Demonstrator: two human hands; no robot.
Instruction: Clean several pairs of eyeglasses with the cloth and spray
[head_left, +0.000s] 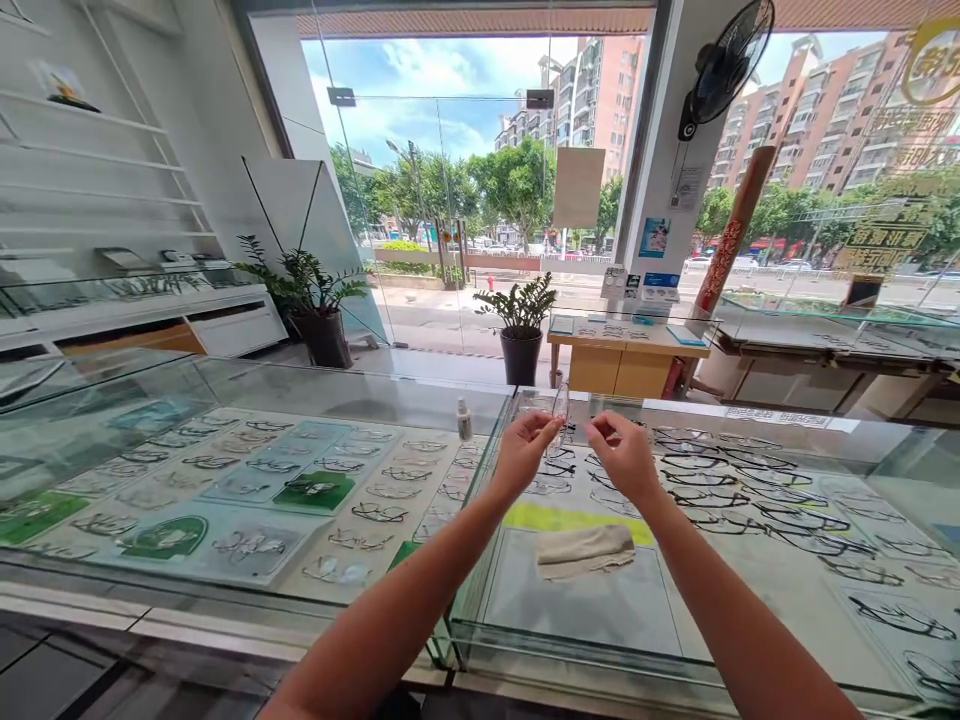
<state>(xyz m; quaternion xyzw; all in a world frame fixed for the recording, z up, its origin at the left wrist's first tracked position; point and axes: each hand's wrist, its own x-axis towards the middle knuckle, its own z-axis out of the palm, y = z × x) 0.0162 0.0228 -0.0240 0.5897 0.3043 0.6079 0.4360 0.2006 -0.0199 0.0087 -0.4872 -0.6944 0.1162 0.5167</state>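
Head view: eyeglasses [562, 402] just right of frame centre, near edge-on, long axis roughly upright, one end toward frame top. Left hand [523, 452] pinches them. Right hand [625, 456]: fingertips close together, contents cannot be told.

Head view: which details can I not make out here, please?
All in the head view:
Eyeglasses: partly covered by the left hand.
Right hand: its own curled fingers hide whether it holds anything.
Bottle: any print is too small to read.
Right arm: cut off by the bottom edge.
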